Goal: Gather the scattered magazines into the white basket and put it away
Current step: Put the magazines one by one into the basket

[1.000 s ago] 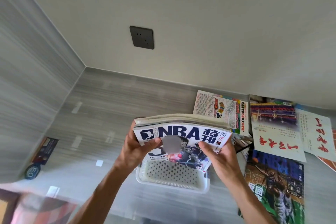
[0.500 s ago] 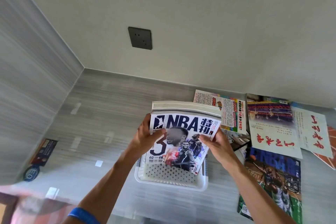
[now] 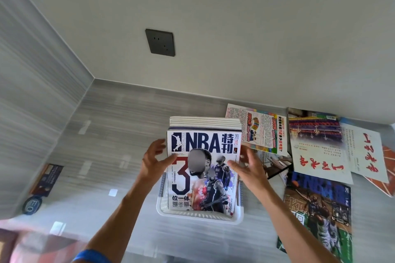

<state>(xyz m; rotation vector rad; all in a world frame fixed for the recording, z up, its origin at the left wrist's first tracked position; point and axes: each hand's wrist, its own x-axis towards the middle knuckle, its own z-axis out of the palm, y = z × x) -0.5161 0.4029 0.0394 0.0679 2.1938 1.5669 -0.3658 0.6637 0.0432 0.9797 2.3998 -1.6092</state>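
Magazines [image 3: 205,168] stand stacked in the white basket [image 3: 199,216], their top edges rising well above its rim; the front cover is glossy and reads "NBA" with Chinese characters, "2024" and a large numeral "3". The basket is rectangular plastic with perforated walls and sits on the grey, streaked desk [image 3: 106,134].

My left hand [image 3: 155,161] is beside the stack's left edge, fingers spread, thumb tip at the front cover; I cannot tell whether it touches. My right hand [image 3: 249,168] is at the stack's right edge, fingers straight and loosely spread, gripping nothing.

Loose magazines lie flat on the desk to the right: one with dense coloured print [image 3: 259,129] just behind the basket, one with red brush characters on white below a photo [image 3: 318,147], another white sheet with red characters [image 3: 365,151] beside it, and a basketball cover on a green court [image 3: 318,211] nearest me. An orange-lined item [image 3: 388,179] shows at the far right edge.

A dark square wall socket [image 3: 160,42] is set in the pale wall. A dark card [image 3: 48,179] and a round blue badge [image 3: 32,204] rest at the left.
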